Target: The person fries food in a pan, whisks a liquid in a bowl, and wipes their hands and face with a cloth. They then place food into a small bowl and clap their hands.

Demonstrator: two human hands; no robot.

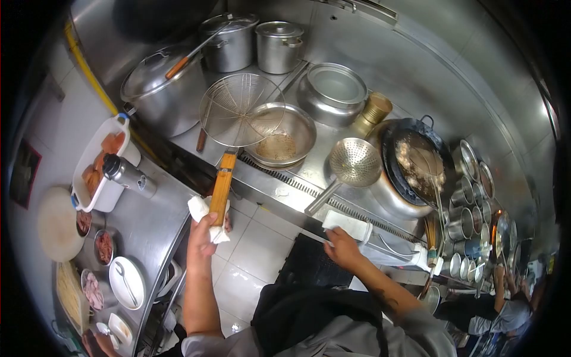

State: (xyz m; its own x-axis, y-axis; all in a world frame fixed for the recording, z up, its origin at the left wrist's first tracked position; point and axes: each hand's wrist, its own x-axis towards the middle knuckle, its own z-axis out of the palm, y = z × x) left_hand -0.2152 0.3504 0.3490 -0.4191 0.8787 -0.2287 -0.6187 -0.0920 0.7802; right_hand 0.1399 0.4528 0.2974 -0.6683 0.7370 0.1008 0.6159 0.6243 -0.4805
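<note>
My left hand [203,238] is wrapped round the wooden handle [222,187] of a wire skimmer, with a crumpled white cloth [199,208] between palm and handle. The skimmer's round wire basket [229,110] is raised over the stove and partly overlaps a steel bowl [282,156] with brownish contents. At the stove's front edge, my right hand [345,249] has its fingers curled at a folded white cloth [351,226] and seems to grip its near corner. A perforated ladle [355,162] lies just beyond, its handle pointing towards me.
On the right, a dark wok [445,149] holds food in dark liquid, with a strainer in it. Lidded pots [229,50] and an open water pot [333,110] stand behind. The left counter [151,202] carries a white tub [101,137], bottle and bowls. Another person [505,309] is far right.
</note>
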